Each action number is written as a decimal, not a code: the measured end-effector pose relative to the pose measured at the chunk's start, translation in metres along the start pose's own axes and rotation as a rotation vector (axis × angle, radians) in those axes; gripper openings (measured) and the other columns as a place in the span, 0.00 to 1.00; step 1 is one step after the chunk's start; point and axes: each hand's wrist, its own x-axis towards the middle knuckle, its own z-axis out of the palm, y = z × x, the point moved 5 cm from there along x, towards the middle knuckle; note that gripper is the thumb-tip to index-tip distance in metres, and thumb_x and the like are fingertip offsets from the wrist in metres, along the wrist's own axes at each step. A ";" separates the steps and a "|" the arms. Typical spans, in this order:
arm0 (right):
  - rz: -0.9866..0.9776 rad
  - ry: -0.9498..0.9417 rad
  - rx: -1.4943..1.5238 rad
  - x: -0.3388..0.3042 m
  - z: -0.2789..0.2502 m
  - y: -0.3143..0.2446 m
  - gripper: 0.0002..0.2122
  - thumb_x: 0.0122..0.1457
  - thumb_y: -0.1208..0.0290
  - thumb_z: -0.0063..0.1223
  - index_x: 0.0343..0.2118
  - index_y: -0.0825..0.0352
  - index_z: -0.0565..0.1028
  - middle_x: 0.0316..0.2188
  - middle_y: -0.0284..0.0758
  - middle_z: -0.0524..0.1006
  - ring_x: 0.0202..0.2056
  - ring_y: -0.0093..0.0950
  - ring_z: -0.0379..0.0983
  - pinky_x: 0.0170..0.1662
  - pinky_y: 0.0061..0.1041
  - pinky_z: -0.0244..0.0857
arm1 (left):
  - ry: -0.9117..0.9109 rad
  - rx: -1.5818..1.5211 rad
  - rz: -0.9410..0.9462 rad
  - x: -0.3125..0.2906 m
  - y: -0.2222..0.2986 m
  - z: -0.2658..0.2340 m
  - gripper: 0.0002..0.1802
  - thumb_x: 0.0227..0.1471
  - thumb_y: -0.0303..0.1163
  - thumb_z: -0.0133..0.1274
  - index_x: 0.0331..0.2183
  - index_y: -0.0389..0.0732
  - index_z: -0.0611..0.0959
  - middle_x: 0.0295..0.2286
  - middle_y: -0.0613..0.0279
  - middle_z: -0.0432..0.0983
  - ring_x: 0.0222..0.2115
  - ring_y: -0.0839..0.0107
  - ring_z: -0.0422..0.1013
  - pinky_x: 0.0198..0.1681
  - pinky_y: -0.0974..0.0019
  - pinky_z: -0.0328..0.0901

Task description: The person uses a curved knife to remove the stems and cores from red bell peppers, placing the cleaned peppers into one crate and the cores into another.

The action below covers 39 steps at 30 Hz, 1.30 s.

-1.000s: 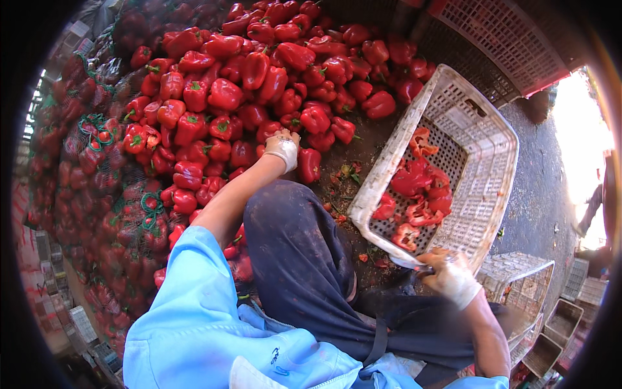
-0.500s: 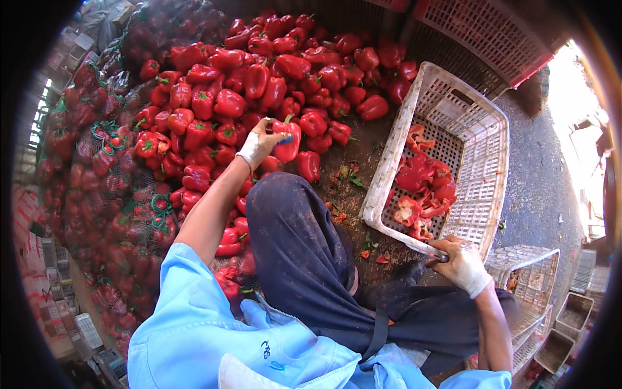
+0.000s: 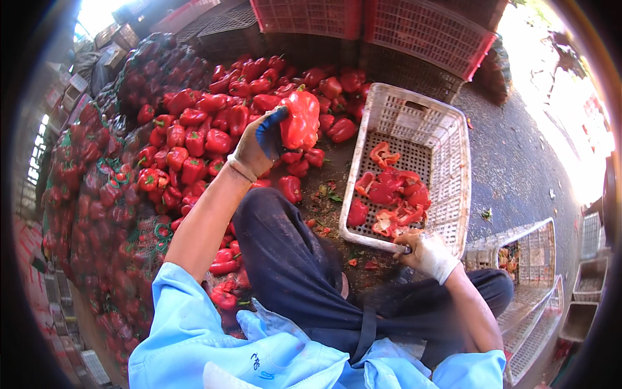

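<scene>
My left hand (image 3: 259,141), in a white glove with blue on the thumb, is closed round a whole red bell pepper (image 3: 300,120) and holds it up over the pile. Below it lies a big heap of red bell peppers (image 3: 217,141). My right hand (image 3: 426,254), also gloved, is closed at the near rim of a white plastic crate (image 3: 448,162). From its fingers pokes a small dark-ended tool (image 3: 407,249), mostly hidden, so its kind is unclear. Cut red pepper pieces (image 3: 393,194) lie in the bottom of the crate.
Net sacks of red peppers (image 3: 84,220) crowd the left side. Stacked red crates (image 3: 427,35) stand at the back. Another white crate (image 3: 528,256) is at my right. Scraps and seeds (image 3: 324,201) litter the floor before my bent knee (image 3: 272,227).
My left hand has lifted the pepper up off the heap, and it now looks larger and nearer. The view has shifted; my right hand stays by the crate's near rim.
</scene>
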 end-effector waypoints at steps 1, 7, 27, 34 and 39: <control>0.043 0.006 0.045 -0.002 -0.005 0.007 0.13 0.55 0.67 0.66 0.42 0.65 0.81 0.37 0.44 0.81 0.38 0.45 0.79 0.43 0.39 0.72 | -0.015 0.010 -0.003 0.000 -0.005 0.020 0.23 0.67 0.37 0.49 0.59 0.37 0.73 0.52 0.53 0.77 0.50 0.59 0.77 0.54 0.55 0.73; 0.113 0.351 0.877 -0.018 -0.067 0.006 0.15 0.65 0.62 0.58 0.47 0.69 0.80 0.30 0.31 0.81 0.22 0.15 0.71 0.26 0.18 0.65 | -0.032 0.039 0.003 0.022 -0.048 0.076 0.19 0.65 0.32 0.53 0.55 0.39 0.75 0.49 0.60 0.78 0.49 0.67 0.76 0.55 0.60 0.71; 0.071 0.682 0.790 0.019 -0.039 0.014 0.24 0.59 0.79 0.52 0.60 0.68 0.70 0.44 0.42 0.82 0.44 0.28 0.78 0.50 0.28 0.70 | 0.229 1.176 0.500 0.026 -0.155 0.143 0.31 0.43 0.29 0.71 0.49 0.32 0.78 0.41 0.56 0.79 0.42 0.71 0.75 0.49 0.65 0.70; 0.143 0.599 0.769 0.036 -0.037 0.007 0.24 0.58 0.77 0.51 0.61 0.66 0.71 0.45 0.49 0.82 0.46 0.33 0.80 0.50 0.31 0.71 | 0.261 1.373 0.751 0.023 -0.156 0.140 0.29 0.40 0.27 0.71 0.46 0.34 0.79 0.39 0.55 0.80 0.41 0.68 0.76 0.48 0.64 0.71; 0.314 0.367 0.633 0.029 -0.015 0.007 0.19 0.59 0.74 0.53 0.54 0.69 0.76 0.40 0.54 0.81 0.42 0.42 0.82 0.48 0.35 0.72 | 0.420 0.939 0.601 0.029 -0.143 0.114 0.23 0.47 0.23 0.67 0.46 0.33 0.78 0.36 0.63 0.80 0.35 0.77 0.74 0.40 0.70 0.72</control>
